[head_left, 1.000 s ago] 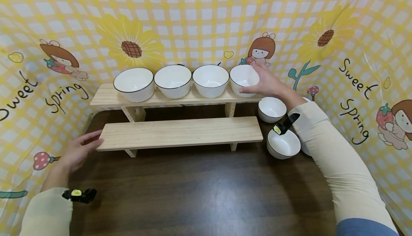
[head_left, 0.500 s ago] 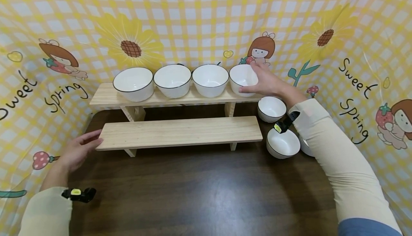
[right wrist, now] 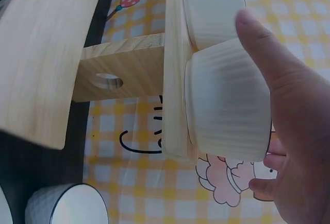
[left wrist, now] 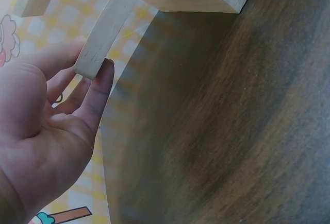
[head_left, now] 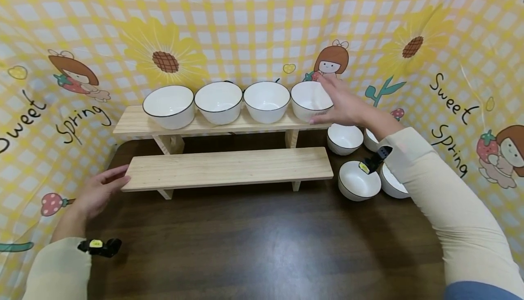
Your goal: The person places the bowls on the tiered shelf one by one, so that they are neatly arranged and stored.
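Four-legged detail aside, a two-tier wooden shelf bears a row of several white bowls with dark rims on its upper board (head_left: pixel 130 120). My right hand (head_left: pixel 345 102) is beside the rightmost bowl (head_left: pixel 306 96), thumb in front and fingers behind, spread apart. In the right wrist view the thumb (right wrist: pixel 263 46) lies near that bowl's rim (right wrist: pixel 229 103); whether it touches is hard to tell. My left hand (head_left: pixel 98 191) pinches the left end of the lower board (head_left: pixel 229 167), thumb on one face and fingers on the other in the left wrist view.
More white bowls stand on the dark wooden table right of the shelf, including a front bowl (head_left: pixel 359 182), a back bowl (head_left: pixel 345 138) and one partly behind the right sleeve (head_left: pixel 395 184). A yellow checked cloth (head_left: pixel 254 27) surrounds the table at back and sides.
My right hand has slid a little to the right, its thumb coming away from the rightmost bowl's front. That bowl stays in place. My left hand keeps its pinch on the lower board.
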The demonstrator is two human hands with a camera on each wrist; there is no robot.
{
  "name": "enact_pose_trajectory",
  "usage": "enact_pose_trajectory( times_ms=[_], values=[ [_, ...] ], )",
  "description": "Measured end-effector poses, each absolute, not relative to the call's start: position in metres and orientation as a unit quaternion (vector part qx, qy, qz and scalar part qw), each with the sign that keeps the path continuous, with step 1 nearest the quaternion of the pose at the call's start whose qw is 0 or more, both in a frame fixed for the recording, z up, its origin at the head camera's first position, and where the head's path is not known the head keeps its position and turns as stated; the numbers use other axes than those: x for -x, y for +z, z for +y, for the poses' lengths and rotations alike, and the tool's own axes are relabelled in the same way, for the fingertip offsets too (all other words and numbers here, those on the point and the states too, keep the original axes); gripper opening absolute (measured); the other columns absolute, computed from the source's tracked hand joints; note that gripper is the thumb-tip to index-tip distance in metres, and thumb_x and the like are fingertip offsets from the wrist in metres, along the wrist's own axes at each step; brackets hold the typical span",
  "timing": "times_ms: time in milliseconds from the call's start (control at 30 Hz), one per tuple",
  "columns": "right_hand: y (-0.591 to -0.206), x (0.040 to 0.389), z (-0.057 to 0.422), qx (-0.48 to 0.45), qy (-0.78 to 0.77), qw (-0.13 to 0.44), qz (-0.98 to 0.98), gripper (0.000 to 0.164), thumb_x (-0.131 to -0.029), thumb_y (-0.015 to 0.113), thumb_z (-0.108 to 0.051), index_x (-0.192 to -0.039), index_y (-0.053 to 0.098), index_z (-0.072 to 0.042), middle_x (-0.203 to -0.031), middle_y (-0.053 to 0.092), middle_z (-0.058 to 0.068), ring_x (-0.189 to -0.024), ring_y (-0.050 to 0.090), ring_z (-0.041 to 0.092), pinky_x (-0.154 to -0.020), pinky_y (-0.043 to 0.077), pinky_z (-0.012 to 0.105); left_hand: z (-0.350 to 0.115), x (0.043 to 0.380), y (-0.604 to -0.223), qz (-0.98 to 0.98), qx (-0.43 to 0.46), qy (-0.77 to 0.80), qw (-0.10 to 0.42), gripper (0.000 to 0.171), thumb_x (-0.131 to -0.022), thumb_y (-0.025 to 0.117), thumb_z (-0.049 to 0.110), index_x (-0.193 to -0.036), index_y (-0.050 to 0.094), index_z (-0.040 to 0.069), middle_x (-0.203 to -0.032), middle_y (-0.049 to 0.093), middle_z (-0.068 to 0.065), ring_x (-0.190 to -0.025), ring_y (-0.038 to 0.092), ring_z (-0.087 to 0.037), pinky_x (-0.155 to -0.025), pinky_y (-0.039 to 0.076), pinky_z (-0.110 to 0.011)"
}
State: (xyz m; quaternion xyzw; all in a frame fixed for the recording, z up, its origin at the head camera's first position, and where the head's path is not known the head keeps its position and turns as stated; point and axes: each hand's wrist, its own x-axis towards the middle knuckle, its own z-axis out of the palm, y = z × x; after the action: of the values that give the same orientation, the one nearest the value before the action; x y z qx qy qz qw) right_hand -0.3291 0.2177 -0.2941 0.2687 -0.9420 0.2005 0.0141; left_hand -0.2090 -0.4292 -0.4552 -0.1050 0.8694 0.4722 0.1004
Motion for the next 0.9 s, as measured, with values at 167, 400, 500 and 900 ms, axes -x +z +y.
enact_pose_trajectory(
  times_ms=[167,400,500,900],
  values=[
    [-0.291,0.315,0.226,-0.295,0.164,0.025,-0.941,0.115,-0.084,0.083,-0.044,-0.162,0.011,0.0,-0.165,0.011,0.022,-0.152,0.008,0.04,-0.12,0.018,0.058,-0.429,0.209,-0.455,0.865,0.097,0.483,0.094,0.079,-0.099,0.063,0.048,-0.158,0.035,0.006,-0.151,0.039,-0.022,-0.095,0.052,0.012,-0.078,0.048,-0.015],
    [-0.289,0.294,0.237,-0.303,0.104,0.027,-0.947,0.117,-0.087,0.077,-0.054,-0.163,0.005,-0.001,-0.167,0.006,0.023,-0.153,0.005,0.042,-0.12,0.015,0.061,-0.427,0.207,-0.453,0.856,0.086,0.502,0.089,0.078,-0.099,0.066,0.043,-0.158,0.035,0.004,-0.143,0.047,-0.011,-0.094,0.055,0.015,-0.079,0.05,-0.013],
    [-0.29,0.285,0.244,-0.308,0.093,0.033,-0.946,0.115,-0.087,0.079,-0.051,-0.162,0.008,0.002,-0.167,0.005,0.024,-0.153,0.003,0.043,-0.119,0.011,0.063,-0.426,0.207,-0.453,0.854,0.086,0.506,0.088,0.077,-0.098,0.067,0.043,-0.157,0.036,0.005,-0.14,0.05,-0.005,-0.094,0.055,0.014,-0.079,0.05,-0.014],
    [-0.297,0.252,0.268,-0.319,0.084,0.033,-0.944,0.117,-0.084,0.082,-0.049,-0.163,0.008,-0.004,-0.165,0.007,0.03,-0.152,0.002,0.049,-0.119,0.005,0.066,-0.429,0.209,-0.455,0.855,0.098,0.5,0.1,0.079,-0.098,0.065,0.047,-0.159,0.033,0.007,-0.153,0.037,-0.022,-0.093,0.053,0.016,-0.078,0.049,-0.012]
  ],
)
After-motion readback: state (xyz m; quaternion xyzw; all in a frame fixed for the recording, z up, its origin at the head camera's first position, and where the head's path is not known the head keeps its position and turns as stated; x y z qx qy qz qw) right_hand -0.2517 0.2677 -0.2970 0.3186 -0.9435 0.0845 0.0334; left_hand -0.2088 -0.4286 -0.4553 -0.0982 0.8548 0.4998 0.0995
